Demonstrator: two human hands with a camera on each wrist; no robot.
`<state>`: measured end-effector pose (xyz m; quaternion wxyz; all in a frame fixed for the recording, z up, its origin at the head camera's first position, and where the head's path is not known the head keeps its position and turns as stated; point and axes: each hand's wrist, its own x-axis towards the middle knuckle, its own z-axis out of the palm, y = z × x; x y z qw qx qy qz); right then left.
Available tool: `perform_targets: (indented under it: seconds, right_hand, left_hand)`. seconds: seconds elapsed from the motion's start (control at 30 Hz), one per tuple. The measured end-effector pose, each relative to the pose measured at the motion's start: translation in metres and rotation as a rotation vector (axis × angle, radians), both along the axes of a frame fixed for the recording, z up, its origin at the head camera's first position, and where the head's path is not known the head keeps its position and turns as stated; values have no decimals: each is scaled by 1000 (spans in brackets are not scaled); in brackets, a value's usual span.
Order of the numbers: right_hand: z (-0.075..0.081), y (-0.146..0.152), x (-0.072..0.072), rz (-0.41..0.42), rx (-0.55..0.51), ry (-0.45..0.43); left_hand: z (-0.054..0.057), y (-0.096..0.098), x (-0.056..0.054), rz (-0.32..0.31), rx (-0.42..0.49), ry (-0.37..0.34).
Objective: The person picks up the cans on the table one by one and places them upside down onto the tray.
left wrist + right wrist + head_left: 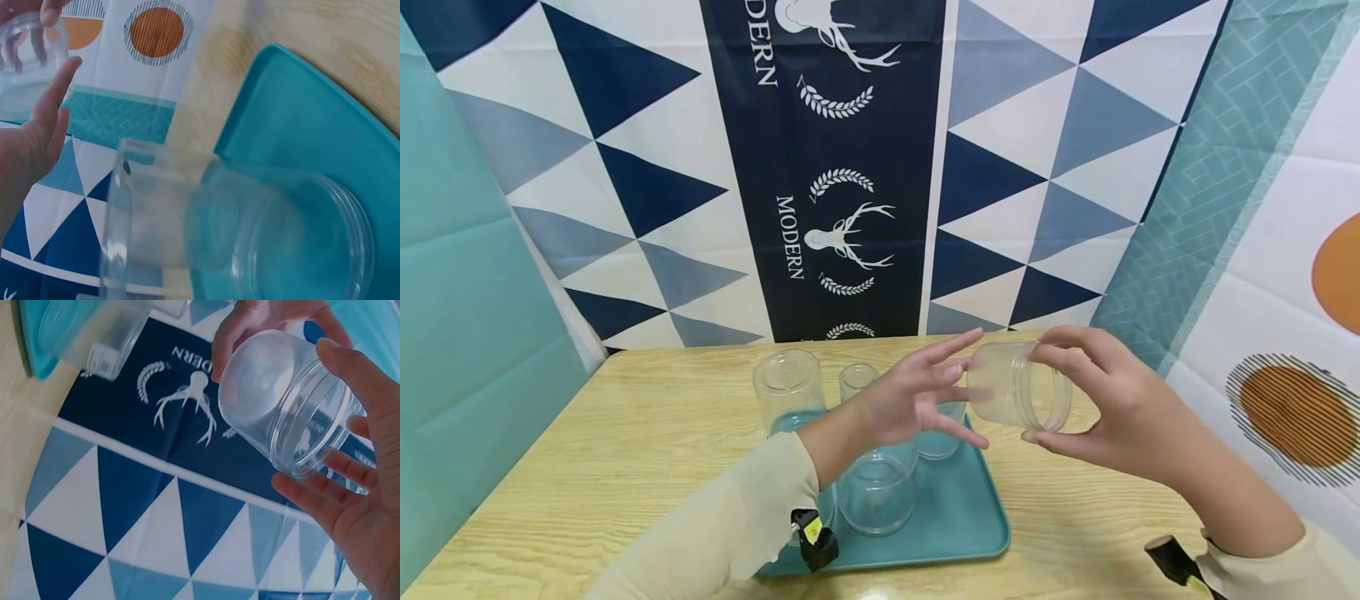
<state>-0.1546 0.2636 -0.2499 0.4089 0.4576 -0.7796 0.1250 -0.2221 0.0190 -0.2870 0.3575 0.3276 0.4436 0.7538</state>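
Observation:
A clear, wide-mouthed jar is held in the air right of the tray, tipped on its side with its mouth facing right. My right hand grips it round the threaded rim, thumb on one side and fingers on the other, as the right wrist view also shows with the jar. My left hand has its fingers spread at the jar's base, overlapping it in the head view. Below my left forearm, a clear jar stands upside down on the teal tray.
Other clear jars stand on the tray: a tall one at the back left, a narrow one beside it, and another at the right. The tray lies on a wooden table. Patterned cloth hangs behind the table.

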Motion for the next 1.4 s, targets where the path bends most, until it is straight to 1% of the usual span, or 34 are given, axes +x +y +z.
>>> perform_targets:
  seconds: [0.03,0.1,0.17,0.27,0.37,0.47,0.53,0.67,0.83,1.07,1.23,1.3,1.4]
  right_hand:
    - [0,-3,1,24,1,4]
    - [0,-10,3,41,17,19]
    - [0,-16,4,51,36,31]
    - [-2,-23,6,40,64,46]
    - [-3,-29,7,54,77,46]
    - [-4,-34,8,70,86,56]
    - [-5,-36,9,72,96,62]
    - [-6,-40,10,63,111,63]
    - [-8,-44,11,65,104,48]
    - [-12,-43,14,44,95,-27]
    - [-13,-41,14,50,54,-62]
    - [-14,-40,12,67,30,-69]
    - [-17,-36,10,85,-8,-104]
  left_hand:
    - [-2,-3,0,-11,0,3]
    - [-5,-8,-1,-26,2,10]
    - [-7,-12,-1,-37,8,8]
    - [-10,-18,0,-59,17,-1]
    - [-12,-21,0,-83,24,-7]
    - [-12,-24,1,-90,24,-6]
    - [-11,-26,2,-81,14,-3]
    - [-11,-30,3,-35,-9,10]
    - [-10,-34,3,1,-23,18]
    - [-11,-39,3,35,-34,24]
    - [-10,-42,4,66,-52,37]
    - [-10,-43,4,85,-61,44]
    - [-9,-44,3,106,-68,59]
